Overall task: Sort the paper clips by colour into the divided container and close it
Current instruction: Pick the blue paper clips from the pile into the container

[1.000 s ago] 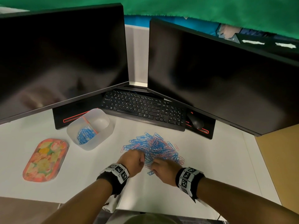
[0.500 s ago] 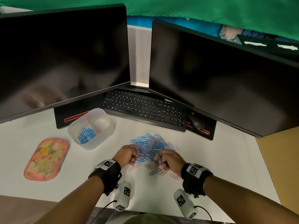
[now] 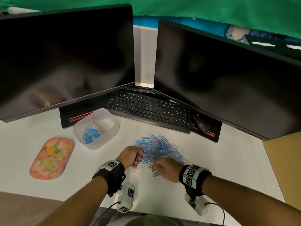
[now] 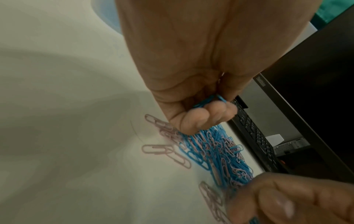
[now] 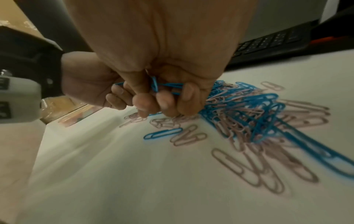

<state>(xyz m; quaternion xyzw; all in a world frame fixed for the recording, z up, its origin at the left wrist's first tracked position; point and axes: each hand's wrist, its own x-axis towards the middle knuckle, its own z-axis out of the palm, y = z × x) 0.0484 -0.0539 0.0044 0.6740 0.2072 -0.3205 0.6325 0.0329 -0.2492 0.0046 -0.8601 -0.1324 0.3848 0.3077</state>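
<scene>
A mixed pile of blue and pink paper clips [image 3: 159,149] lies on the white desk in front of the keyboard. The translucent divided container [image 3: 96,128] stands open to its left, with blue clips [image 3: 90,135] in its near compartment; the far compartment looks empty. My left hand [image 3: 130,156] is at the pile's left edge, fingers curled round several blue clips [image 4: 205,102]. My right hand [image 3: 166,168] is at the pile's near right edge, also gripping blue clips [image 5: 162,87]. Loose pink clips [image 5: 254,171] lie scattered near both hands.
The floral lid [image 3: 51,158] lies flat at the left of the desk. A black keyboard [image 3: 149,110] and mouse [image 3: 201,123] sit behind the pile under two dark monitors [image 3: 65,57]. A brown surface [image 3: 286,168] borders the desk on the right.
Both hands pulled back from the pile's near side, then returned to its edges. Several pink clips and a blue one now lie spread out toward me.
</scene>
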